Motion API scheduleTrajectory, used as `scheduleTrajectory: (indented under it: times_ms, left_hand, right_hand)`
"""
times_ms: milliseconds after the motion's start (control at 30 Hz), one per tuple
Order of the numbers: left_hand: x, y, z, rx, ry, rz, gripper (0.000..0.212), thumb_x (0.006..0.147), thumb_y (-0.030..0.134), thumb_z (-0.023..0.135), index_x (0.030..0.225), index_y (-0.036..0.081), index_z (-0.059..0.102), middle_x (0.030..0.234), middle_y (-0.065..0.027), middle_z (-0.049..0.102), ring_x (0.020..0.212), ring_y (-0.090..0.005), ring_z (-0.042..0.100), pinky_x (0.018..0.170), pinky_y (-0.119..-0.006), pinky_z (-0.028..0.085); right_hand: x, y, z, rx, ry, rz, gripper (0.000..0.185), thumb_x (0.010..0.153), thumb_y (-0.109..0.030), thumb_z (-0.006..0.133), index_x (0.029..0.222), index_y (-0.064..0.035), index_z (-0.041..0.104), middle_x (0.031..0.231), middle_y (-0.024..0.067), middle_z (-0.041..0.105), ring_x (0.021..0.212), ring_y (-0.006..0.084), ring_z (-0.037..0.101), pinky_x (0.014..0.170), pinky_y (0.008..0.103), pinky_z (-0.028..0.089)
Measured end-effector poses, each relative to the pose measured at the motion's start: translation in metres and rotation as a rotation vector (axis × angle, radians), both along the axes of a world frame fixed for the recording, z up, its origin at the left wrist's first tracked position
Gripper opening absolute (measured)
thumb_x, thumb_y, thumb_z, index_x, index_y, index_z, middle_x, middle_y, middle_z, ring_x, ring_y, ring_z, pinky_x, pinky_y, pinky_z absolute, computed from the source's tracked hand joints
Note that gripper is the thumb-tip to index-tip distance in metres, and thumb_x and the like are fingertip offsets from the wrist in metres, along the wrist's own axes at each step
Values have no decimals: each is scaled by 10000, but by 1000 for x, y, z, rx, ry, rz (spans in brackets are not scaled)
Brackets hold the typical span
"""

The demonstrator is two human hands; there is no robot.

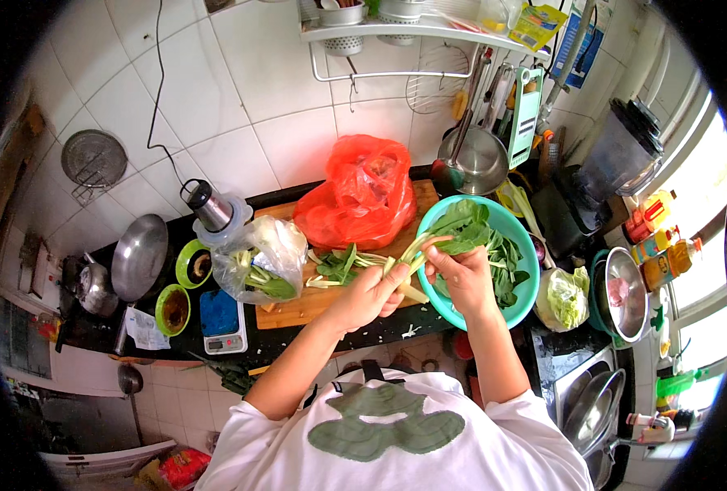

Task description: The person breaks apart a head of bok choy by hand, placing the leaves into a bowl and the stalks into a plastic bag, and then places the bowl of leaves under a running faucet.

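My left hand [369, 296] grips the pale stems of a bunch of leafy greens [417, 247]. At the leafy end, my right hand [459, 275] pinches the same greens over the left side of a turquoise plastic basin [532, 270]. Dark green leaves [505, 279] lie in that basin. Beyond my left hand, more leafy greens [340, 265] rest on a wooden cutting board [296, 314]. A red plastic bag [360, 196] with hidden contents sits on the board's far part. Left of it stands a clear plastic bag [265, 255] with greens inside.
A digital kitchen scale [223, 331], two green bowls [173, 310] and a frying pan [139, 258] stand to the left. At right are a bagged cabbage [563, 301], a steel bowl [626, 294] and a blender [621, 147]. Utensils hang beneath a wall shelf [400, 29].
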State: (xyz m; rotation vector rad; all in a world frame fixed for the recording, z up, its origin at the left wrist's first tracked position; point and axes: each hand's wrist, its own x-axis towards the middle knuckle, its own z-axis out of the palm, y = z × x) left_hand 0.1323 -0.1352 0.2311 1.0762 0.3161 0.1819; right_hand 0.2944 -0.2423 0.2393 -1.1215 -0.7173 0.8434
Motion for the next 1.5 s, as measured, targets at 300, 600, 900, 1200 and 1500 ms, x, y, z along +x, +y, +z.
scheduleTrajectory:
  times_ms: [300,600,900,1200,1500]
  left_hand:
    - [16,6,-21,80,97,161,298,1086,297,396,939,69,520,627,80,342,491,-48,305,463,-230,241]
    - [8,29,-53,95,76,212,344,1082,280,392,782,113,413,644,66,331,529,-68,285,484,-255,247]
    - [2,21,-29,395,280,16,314,1062,234,416,794,80,473,639,51,385,550,-68,334,492,-259,284]
    - [-30,4,-60,57,-65,-244,364,1085,327,336,771,145,371,665,71,268,542,-72,242,489,-240,225]
    - [-126,118,-107,552,587,759,430,1032,397,437,773,79,570,645,-35,558,554,-187,536,519,-357,438]
  right_hand:
    - [-12,0,8,181,-1309,-139,344,742,57,660,1082,6,685,943,123,675,815,272,675,702,362,558]
    - [32,-41,-5,-428,-884,-396,167,808,-9,718,970,-51,725,930,167,731,735,258,711,652,345,575]
    - [16,9,-14,-101,-1853,-145,456,840,-172,648,1294,-203,628,1411,47,536,1376,273,425,1143,663,213]
    - [9,4,-47,-42,-875,389,153,946,-178,601,1030,-87,691,1046,120,651,1149,294,575,1088,527,369]
    - [54,76,-114,-173,-1271,-4,821,699,-59,844,1423,-8,461,1411,219,532,1320,342,502,1109,430,395]
